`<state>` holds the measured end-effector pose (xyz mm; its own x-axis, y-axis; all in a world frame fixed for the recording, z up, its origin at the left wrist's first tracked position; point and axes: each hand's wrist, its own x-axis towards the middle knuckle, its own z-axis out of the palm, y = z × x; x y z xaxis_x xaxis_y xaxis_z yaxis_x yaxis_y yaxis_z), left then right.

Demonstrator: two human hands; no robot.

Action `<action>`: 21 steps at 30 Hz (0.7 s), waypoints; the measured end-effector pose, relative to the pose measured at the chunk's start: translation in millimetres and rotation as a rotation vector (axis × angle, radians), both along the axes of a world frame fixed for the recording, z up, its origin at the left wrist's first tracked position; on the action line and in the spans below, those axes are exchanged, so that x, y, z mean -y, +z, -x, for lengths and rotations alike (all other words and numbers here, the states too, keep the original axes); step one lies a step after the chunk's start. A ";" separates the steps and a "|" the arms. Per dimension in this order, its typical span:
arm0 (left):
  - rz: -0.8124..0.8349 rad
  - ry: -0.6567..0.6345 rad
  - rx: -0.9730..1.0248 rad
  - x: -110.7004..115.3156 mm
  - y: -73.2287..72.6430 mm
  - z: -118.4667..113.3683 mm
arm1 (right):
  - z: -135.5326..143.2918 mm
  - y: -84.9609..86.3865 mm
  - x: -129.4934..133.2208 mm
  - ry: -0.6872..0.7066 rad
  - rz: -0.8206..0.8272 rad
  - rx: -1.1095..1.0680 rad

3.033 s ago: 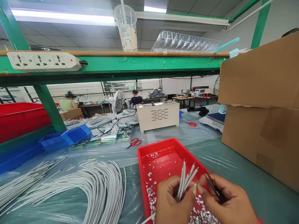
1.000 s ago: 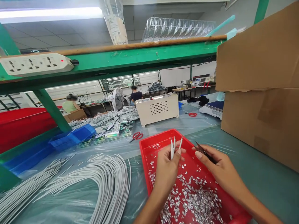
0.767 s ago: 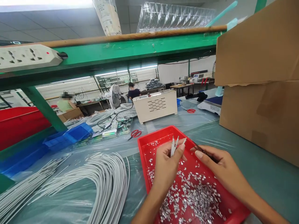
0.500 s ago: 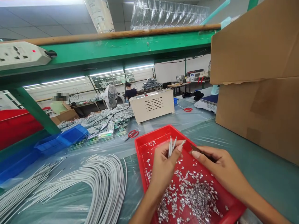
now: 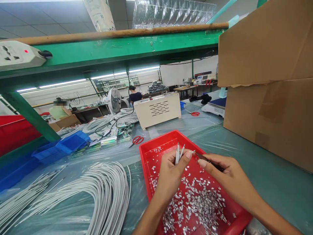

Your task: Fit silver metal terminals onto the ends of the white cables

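Note:
My left hand (image 5: 174,166) is closed around several white cables (image 5: 179,153), whose ends stick up past the fingers. One cable end points right, pinched between thumb and forefinger. In my right hand (image 5: 226,168) is a slim dark tool (image 5: 206,159) with a pointed tip; its exact kind is partly hidden by the fingers. That tip meets the pinched cable end, or lies very close to it. Both hands are above a red tray (image 5: 146,163), which holds many small shiny foil scraps (image 5: 207,202).
White cable bundles (image 5: 110,192) lie at the left. Red-handled scissors (image 5: 137,140), blue bins (image 5: 73,143) and a beige metal box (image 5: 158,111) stand beyond. A cardboard box (image 5: 266,114) rises at the right, under a green shelf beam (image 5: 137,47). Two people sit farther back.
The dark tool's tip has moved left to the cable end, and my right hand has come closer to my left. The whole view has shifted slightly.

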<state>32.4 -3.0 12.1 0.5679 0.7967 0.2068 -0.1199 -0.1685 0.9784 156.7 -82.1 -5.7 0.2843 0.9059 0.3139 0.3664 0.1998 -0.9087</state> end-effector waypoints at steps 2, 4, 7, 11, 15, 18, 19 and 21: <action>0.003 -0.001 0.005 0.6 0.1 0.0 | 0.8 0.5 0.3 -0.012 -0.004 0.001; 0.004 -0.004 0.009 1.2 0.2 -0.2 | 0.8 0.2 0.5 -0.013 -0.003 0.000; -0.001 -0.023 0.008 1.8 0.4 -0.8 | -0.2 -1.0 0.4 -0.001 0.000 0.012; -0.012 -0.053 0.029 3.0 1.1 -1.5 | -0.7 -2.3 0.3 0.024 0.009 0.012; -0.035 -0.070 0.033 3.1 2.0 -0.5 | -1.2 -2.6 1.4 0.036 0.030 -0.003; -0.050 -0.087 0.010 1.6 1.4 1.0 | -2.8 -2.3 1.8 0.042 0.040 -0.014; -0.053 -0.091 -0.008 0.9 0.8 1.5 | -3.6 -2.0 1.7 0.048 0.043 -0.021; -0.052 -0.106 -0.045 -1.0 -0.7 2.3 | -4.9 -1.3 1.3 0.069 0.043 -0.037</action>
<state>30.1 -2.0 11.4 0.6579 0.7208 0.2182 -0.0953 -0.2077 0.9735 161.6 -83.4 -7.0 0.2319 0.9362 0.2643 0.3188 0.1835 -0.9299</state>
